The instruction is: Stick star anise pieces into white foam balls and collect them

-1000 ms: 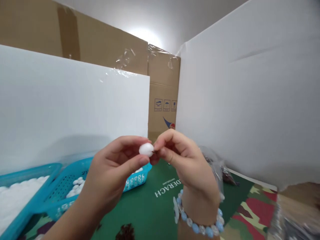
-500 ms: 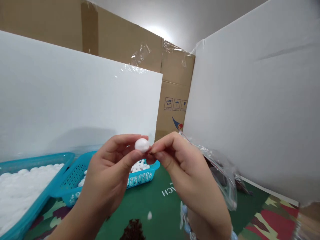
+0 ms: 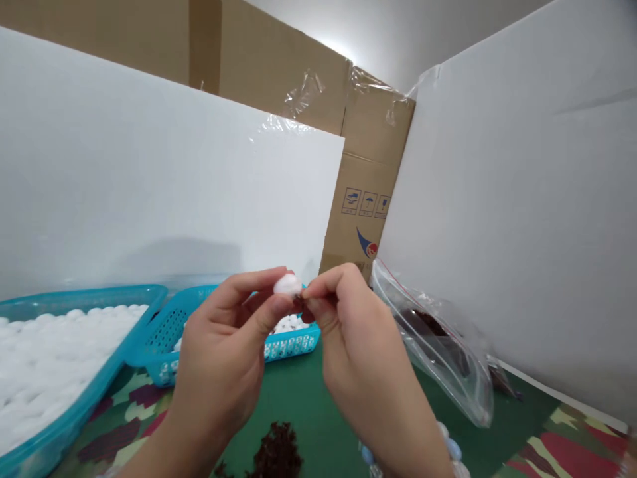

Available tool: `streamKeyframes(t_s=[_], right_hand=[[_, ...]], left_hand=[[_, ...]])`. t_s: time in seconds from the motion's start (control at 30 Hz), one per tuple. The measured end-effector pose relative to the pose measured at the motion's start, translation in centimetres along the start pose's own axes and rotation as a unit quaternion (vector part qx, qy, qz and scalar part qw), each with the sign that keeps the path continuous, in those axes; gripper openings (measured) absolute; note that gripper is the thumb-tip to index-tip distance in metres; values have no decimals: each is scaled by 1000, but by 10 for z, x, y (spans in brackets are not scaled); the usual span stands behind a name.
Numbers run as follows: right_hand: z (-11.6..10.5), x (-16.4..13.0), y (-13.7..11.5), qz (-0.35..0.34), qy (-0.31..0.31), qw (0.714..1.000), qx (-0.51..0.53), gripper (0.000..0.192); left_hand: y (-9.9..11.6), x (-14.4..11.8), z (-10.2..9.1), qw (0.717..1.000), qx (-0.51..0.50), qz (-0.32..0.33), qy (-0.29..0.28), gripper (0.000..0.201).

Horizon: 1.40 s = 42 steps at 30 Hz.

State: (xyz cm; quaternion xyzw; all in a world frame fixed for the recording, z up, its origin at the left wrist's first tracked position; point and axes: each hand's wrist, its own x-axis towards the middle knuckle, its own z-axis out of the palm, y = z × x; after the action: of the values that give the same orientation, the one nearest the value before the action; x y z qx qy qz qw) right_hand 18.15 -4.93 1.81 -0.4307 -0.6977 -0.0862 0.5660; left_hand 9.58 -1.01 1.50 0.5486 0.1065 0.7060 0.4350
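Just below frame centre, the left hand (image 3: pixel 223 358) pinches a light, soft-looking white ball (image 3: pixel 287 285) at its sides while the right hand (image 3: pixel 358 345) nips a small dark piece (image 3: pixel 300 303) against it.

Green cloth-covered table (image 3: pixel 308 405), camouflage patches of red, tan and dark brown toward the left and right edges. On it at far left, a large turquoise tray (image 3: pixel 74 411) heaped with white balls. Just beside it, touching at the corner, a smaller turquoise perforated basket (image 3: pixel 164 332) holding more white balls. Near the front edge, a loose dark reddish-brown pile (image 3: pixel 276 455) lying straight on the cloth. At right, a clear zip bag (image 3: pixel 448 358) with dark contents, lying tilted near the white board.
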Motion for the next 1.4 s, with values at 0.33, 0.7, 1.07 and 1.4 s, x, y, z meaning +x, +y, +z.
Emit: streamKeyframes(t_s=[0.33,0.7,1.07,1.4], right_hand=[[18,4,0,-32,146,987,-54,12],[21,2,-2,-195,138,966,-98,16],[19,4,5,-147,161,975,50,18],[45,15,18,-204,251,946,7,18]], left_hand=[[-2,-7,-3,994,70,69,49,12],[12,-3,2,992,-9,73,98,12],[16,-4,1,996,25,80,30,12],[0,2,-9,996,33,74,46,13]])
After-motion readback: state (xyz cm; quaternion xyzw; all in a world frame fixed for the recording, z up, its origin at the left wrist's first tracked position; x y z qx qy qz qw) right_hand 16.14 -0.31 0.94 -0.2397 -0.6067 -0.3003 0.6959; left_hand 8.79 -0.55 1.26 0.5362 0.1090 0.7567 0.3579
